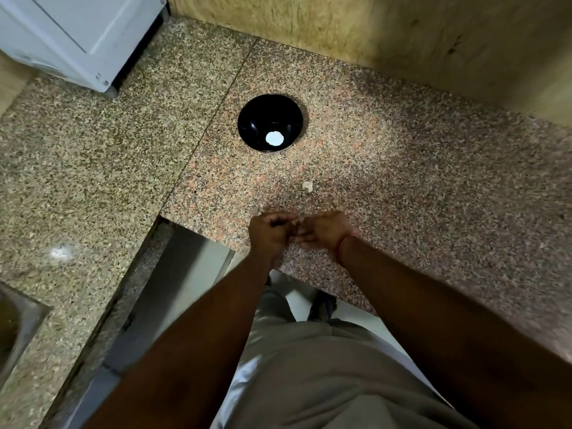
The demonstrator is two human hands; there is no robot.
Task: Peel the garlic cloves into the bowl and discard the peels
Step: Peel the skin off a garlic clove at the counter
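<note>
Near the front edge of the speckled granite counter [402,156], the person's two hands meet, knuckles almost touching. Left hand [268,235]: fingers curled into a loose fist around a thin dark object whose identity cannot be told. Right hand [323,232]: fingers bent inward toward the left hand; whether they pinch a clove or a peel cannot be told, since the fingertips are hidden between the two hands. A red thread [343,247] circles the right wrist.

Black bowl [247,125]: upright on the counter, well beyond the hands, showing a bright white patch low on its inner wall that may be a reflection or a peeled clove. Small pale garlic piece [307,186]: lying alone on the counter between the bowl and the hands, touching neither.

White appliance [77,35]: standing at the far left corner. Steel sink [21,320]: partly visible at the near left.
</note>
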